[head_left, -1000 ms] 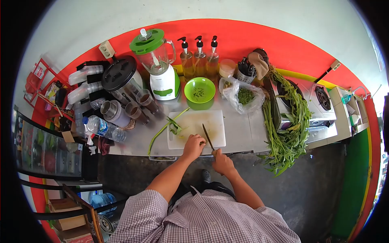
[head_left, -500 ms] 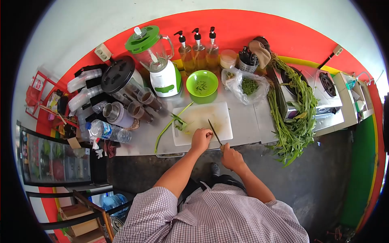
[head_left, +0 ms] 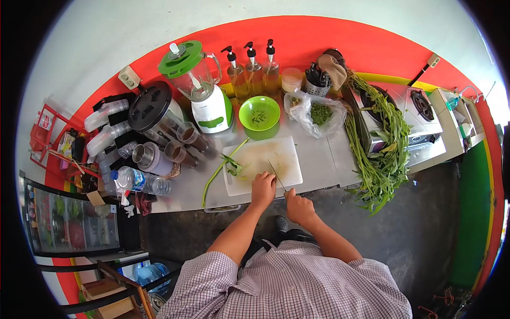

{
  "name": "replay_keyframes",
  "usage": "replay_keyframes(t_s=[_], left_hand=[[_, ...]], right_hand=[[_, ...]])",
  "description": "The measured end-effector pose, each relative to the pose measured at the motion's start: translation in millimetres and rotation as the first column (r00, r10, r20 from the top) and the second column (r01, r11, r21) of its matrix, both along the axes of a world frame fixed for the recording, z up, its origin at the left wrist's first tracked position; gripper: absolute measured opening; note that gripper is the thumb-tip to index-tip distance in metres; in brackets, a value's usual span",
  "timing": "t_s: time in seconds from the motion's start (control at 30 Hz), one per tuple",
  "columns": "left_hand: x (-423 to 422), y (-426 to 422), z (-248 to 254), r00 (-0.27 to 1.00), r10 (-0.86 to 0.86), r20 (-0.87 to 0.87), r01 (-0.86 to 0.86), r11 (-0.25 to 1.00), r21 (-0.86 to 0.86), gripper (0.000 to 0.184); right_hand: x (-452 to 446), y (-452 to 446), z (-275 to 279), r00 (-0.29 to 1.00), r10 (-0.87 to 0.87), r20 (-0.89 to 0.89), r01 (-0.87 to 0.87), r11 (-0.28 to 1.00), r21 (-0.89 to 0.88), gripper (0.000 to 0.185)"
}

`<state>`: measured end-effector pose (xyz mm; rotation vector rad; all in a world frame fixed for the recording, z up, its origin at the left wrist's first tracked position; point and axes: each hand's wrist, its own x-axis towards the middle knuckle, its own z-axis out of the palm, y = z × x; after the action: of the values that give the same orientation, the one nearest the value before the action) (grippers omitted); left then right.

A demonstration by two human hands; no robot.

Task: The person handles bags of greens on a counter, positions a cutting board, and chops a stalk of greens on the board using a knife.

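Observation:
My right hand is closed around the handle of a kitchen knife. Its blade points up and left over the front part of a white cutting board. Close to the blade, on the board's front edge, my left hand has its fingers curled together; whatever they pinch is hidden. A leafy green piece lies on the board's left side, and a long green stem runs along that edge. Behind the board stands a green bowl with small cut green pieces inside.
A blender, pump bottles and a plastic bag of chopped greens line the back. Long leafy stalks drape over the gas stove at right. Brown-filled cups and a water bottle stand at left.
The whole view has shifted slightly. The knife has turned a little, its tip now further left over the board. Both hands stay nearly in place.

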<state>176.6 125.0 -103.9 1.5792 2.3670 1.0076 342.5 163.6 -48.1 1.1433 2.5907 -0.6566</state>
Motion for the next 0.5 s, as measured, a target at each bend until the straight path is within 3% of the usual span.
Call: replay_keyframes(t_s=[0.5], left_hand=[[0,-2,-4,0.999,-0.013,0.041,0.008,0.995,0.104,0.008]], right_hand=[[-3,-10,-3,0.999,-0.047,0.022,0.049,0.997,-0.060,0.035]])
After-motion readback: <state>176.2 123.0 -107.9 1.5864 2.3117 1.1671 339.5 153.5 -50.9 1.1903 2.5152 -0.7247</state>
